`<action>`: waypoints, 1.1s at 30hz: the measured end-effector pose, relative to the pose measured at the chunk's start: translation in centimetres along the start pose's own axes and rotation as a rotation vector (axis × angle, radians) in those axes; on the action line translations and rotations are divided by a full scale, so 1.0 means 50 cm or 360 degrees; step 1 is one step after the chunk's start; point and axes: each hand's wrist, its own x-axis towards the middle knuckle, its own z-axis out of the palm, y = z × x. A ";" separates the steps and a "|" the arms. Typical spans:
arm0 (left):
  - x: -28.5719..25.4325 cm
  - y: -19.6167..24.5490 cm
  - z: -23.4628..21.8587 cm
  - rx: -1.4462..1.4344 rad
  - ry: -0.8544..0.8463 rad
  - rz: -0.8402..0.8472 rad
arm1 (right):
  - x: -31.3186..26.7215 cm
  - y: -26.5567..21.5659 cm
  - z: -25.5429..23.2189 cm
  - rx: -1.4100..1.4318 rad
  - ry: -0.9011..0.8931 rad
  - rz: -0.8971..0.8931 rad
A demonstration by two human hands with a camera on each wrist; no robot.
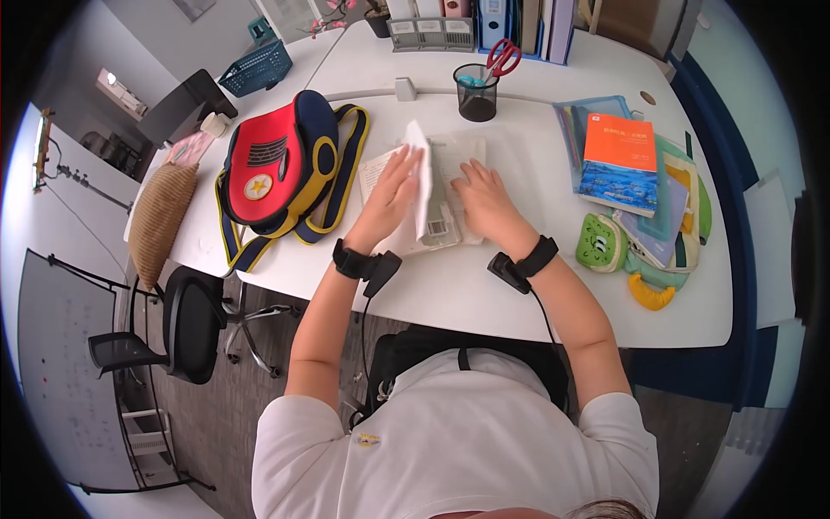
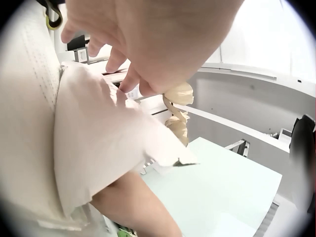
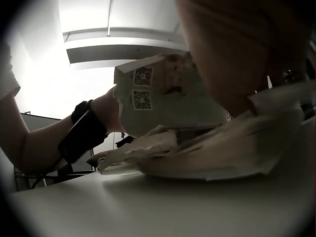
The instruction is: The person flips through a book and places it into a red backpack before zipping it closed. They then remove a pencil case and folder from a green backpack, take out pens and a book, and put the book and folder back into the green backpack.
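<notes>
A worn paperback book (image 1: pixel 445 156) with frayed page edges lies spread on the white table in front of the person. Part of it, a raised leaf (image 1: pixel 422 195), stands nearly upright. The left hand (image 1: pixel 391 197) lies along the left face of that leaf, fingers stretched out. In the right wrist view, two printed square codes (image 3: pixel 143 89) show on the leaf's other side. On the book's right part rests the right hand (image 1: pixel 491 206), its fingers extended over the pages. The left wrist view shows the left hand (image 2: pixel 158 44) above the crumpled pale page (image 2: pixel 94 133).
A red and navy school bag (image 1: pixel 281 164) lies left of the book. A mesh pen cup (image 1: pixel 476 99) with red-handled scissors stands behind. At right are an orange and blue book (image 1: pixel 617 164), folders and a green pouch (image 1: pixel 601 242). Binders (image 1: pixel 493 30) line the back.
</notes>
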 end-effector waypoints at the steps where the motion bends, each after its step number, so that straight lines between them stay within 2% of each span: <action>1: 0.008 0.002 0.007 0.0075 -0.0076 0.0000 | 0.000 0.001 0.001 -0.0020 0.0027 -0.0004; 2: 0.015 -0.002 0.017 0.0174 -0.0133 0.0037 | 0.000 0.002 0.002 -0.0039 0.0054 -0.0008; 5: 0.030 -0.013 0.043 0.0479 -0.0316 -0.0074 | -0.003 0.016 0.016 -0.0072 0.0081 -0.0096; 8: 0.029 -0.024 0.057 0.0434 -0.0317 -0.0051 | 0.000 0.025 0.030 0.0083 0.0175 -0.0138; 11: 0.026 -0.014 0.058 0.0435 -0.0296 -0.0023 | 0.009 0.023 0.021 0.0193 0.0031 -0.0067; 14: 0.022 -0.003 0.048 0.0494 -0.0354 -0.0081 | 0.019 0.012 0.010 0.0310 0.0100 0.0081; 17: 0.017 -0.019 0.047 0.0537 -0.0378 -0.0073 | 0.025 0.018 0.009 0.0265 0.0032 0.0043; 20: 0.015 -0.019 0.044 0.0562 -0.0433 -0.0075 | 0.036 0.022 0.019 0.0483 0.0117 0.0061; 23: 0.013 -0.007 0.042 0.0588 -0.0469 -0.0094 | 0.056 0.023 0.016 0.1047 -0.0012 0.0264; 26: 0.012 -0.003 0.040 0.0578 -0.0465 -0.0103 | 0.078 0.025 0.026 0.1302 0.0139 0.0274; 29: 0.010 -0.005 0.037 0.0519 -0.0432 -0.0094 | 0.105 0.006 -0.007 0.1470 0.0017 0.0504; 32: 0.006 -0.013 0.039 0.0515 -0.0416 -0.0053 | 0.138 0.028 0.059 0.1607 0.0218 0.0417; 33: 0.005 -0.015 0.038 0.0526 -0.0414 -0.0035 | 0.140 0.022 0.048 0.1751 0.0162 0.0501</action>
